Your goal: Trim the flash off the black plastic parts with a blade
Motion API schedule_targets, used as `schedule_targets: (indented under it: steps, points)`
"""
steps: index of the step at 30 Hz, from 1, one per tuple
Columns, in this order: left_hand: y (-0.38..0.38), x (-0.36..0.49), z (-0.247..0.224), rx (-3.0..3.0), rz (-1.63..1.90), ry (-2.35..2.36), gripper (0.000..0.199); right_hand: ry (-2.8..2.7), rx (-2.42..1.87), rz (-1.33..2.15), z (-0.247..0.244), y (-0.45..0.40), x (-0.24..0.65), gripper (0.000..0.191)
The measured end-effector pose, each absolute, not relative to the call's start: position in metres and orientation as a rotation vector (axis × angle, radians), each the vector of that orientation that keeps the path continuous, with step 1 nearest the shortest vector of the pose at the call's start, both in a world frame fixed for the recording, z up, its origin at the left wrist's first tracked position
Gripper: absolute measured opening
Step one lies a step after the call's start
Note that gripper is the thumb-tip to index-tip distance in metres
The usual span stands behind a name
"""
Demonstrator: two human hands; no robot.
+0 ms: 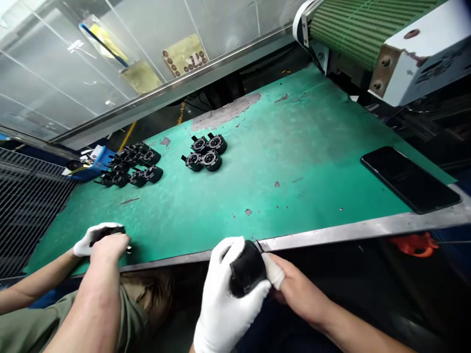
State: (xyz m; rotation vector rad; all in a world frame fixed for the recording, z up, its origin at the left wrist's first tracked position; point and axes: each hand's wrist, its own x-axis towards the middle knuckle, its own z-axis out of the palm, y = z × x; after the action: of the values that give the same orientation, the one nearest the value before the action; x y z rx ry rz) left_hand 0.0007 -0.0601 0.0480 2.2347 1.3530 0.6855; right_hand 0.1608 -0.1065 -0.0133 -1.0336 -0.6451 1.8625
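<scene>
My left hand (224, 299), in a white glove, is wrapped round a black round part (248, 269) held just over the table's front edge. My right hand (294, 284) is at the right side of the same part, with a white covering on a finger; most of its fingers are hidden behind the part, so its grip cannot be made out. A group of similar black round parts (210, 160) stands on the green table (294, 147), farther back. More such parts (152, 173) are grouped to the left.
At the left, a co-worker's gloved hand (85, 243) and bare hand (112, 245) hold a dark part. A phone (410, 179) lies at the right. Behind stand a green conveyor (353, 29) and a blue bin (90, 169). The metal edge (316, 238) runs along the front.
</scene>
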Motion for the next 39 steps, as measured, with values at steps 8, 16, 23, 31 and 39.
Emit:
schedule_targets:
  steps: [8, 16, 23, 31, 39]
  points:
    - [-0.064, 0.016, 0.004, 2.411, 0.791, 1.629, 0.055, -0.751, -1.225, 1.816, -0.029, -0.118, 0.179, 0.047]
    - [-0.065, 0.020, -0.003, 2.353, 0.911, 1.626, 0.050, -0.852, -1.236, 1.785, -0.033, -0.105, 0.175, 0.046]
    - [-0.058, 0.022, -0.005, 2.367, 0.953, 1.577, 0.048, -0.890, -1.285, 1.764, -0.030, -0.098, 0.179, 0.032]
    - [-0.058, 0.022, -0.007, 2.390, 0.977, 1.589, 0.049, -0.884, -1.358, 1.733, -0.028, -0.096, 0.173, 0.034]
    - [-0.058, 0.020, -0.011, 2.472, 1.021, 1.524, 0.052, -0.925, -1.323, 1.676, -0.031, -0.097, 0.169, 0.035]
